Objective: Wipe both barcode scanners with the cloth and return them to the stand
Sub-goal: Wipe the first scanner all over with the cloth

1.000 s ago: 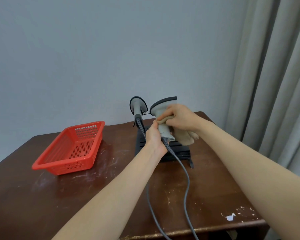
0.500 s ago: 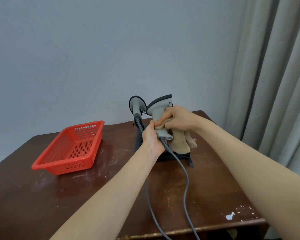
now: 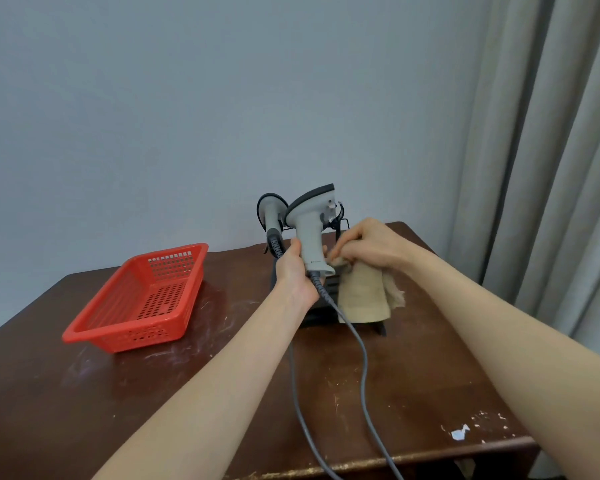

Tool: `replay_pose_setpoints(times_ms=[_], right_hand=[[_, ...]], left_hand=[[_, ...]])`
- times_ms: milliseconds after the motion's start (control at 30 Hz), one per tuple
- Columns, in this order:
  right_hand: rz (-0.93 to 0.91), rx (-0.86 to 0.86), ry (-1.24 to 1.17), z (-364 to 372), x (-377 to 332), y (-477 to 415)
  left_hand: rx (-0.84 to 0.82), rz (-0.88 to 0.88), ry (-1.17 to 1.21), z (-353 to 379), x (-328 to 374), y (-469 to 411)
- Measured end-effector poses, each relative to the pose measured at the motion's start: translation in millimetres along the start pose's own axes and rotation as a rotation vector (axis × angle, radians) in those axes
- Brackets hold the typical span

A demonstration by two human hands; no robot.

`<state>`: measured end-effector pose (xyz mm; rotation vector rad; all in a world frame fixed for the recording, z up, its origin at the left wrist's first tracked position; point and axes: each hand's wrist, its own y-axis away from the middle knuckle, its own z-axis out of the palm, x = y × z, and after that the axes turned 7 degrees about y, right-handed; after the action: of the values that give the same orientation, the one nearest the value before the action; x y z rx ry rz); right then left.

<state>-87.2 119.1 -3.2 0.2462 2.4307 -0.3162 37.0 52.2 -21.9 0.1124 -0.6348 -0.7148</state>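
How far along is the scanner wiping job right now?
Done: nothing certain. The far scanner sits in the stand; wiped or not, I cannot tell. In hand: the left hand grips the held scanner by its handle while the right hand presses the cloth near its base. Left: return the held scanner to the stand.
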Motion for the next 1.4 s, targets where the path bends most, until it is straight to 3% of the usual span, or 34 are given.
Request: replay_pose_setpoints(times_ms=[67,133,233,333,400,600,800,867,1000,1167,1233,1333,1400], right_hand=[[0.117,0.125,0.219,-3.2,12.4,-1.0],[0.172,0.300,0.097,-2.5,14.3,-2.3],[0.017,0.488,-0.087,-1.5,1.4,-7.2],[-0.106,0.515,-0.132,-0.5,-13.2,-11.8],[-0.138,0.446,-0.087,3.2,-16.9,-11.7],[-0.173,0.028,-0.152,8.5,-18.1,6.7],[-0.067,0.357,-0.143,7.0,-13.5,-13.6],[-0.063,0.307,-0.151,6.3,-14.4,-10.7],[-0.105,0.012,-0.136,2.9,-17.4,0.4],[-0.055,0.297,-0.130,5.7,-11.7,-14.6],[-0.056,0.313,-0.198,9.6,-12.5,-13.5],[-0.068,0.024,-0.247,3.1,-18.3,-3.0],[-0.006,-0.147,-0.147,-1.8,-14.7,0.8]], left_hand=[[0.015,0.004,0.045,-1.7,0.9,-1.6],[0.018,-0.009,0.079,-2.0,0.1,-2.4],[0.022,-0.027,0.072,-1.6,-4.8,-2.5],[0.030,-0.055,0.026,-0.8,-10.1,0.6],[0.036,-0.055,-0.019,1.1,-11.7,1.1],[0.062,-0.037,-0.034,-0.2,-8.2,-2.0],[0.034,-0.084,-0.062,2.6,-18.7,-5.1],[0.022,-0.087,-0.078,1.2,-17.7,-7.0],[0.040,-0.061,-0.162,-4.7,-15.4,-10.1],[0.050,-0.050,-0.188,0.4,-17.8,-8.2],[0.046,-0.030,-0.197,1.0,-16.0,-10.2],[0.062,-0.002,-0.229,-3.0,-14.1,-13.0],[0.075,0.003,-0.240,-7.5,-12.9,-14.8]])
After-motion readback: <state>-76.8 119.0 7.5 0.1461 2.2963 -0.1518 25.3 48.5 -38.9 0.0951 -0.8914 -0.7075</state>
